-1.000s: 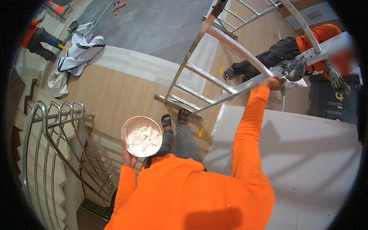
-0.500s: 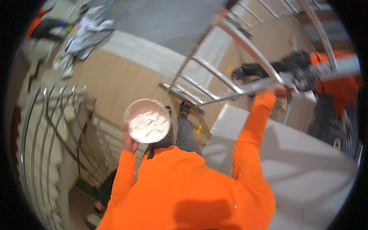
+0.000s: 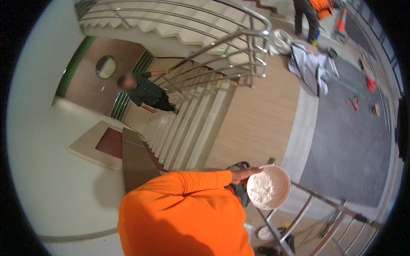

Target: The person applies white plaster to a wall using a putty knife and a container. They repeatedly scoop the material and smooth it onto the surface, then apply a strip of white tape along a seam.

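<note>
A staircase (image 3: pixel 188 123) with a steel handrail (image 3: pixel 239 34) descends past a person in dark clothes (image 3: pixel 147 94). A crumpled white sheet (image 3: pixel 311 67) lies on the floor beside grey carpet (image 3: pixel 350 141).

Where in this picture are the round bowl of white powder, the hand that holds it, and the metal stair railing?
bowl of white powder (image 3: pixel 267 187), head view, on the white powder inside.
left hand (image 3: pixel 242 175), head view, on the fingers at the bowl's rim.
stair railing (image 3: pixel 239 36), head view, on the upper curved rails.
</note>
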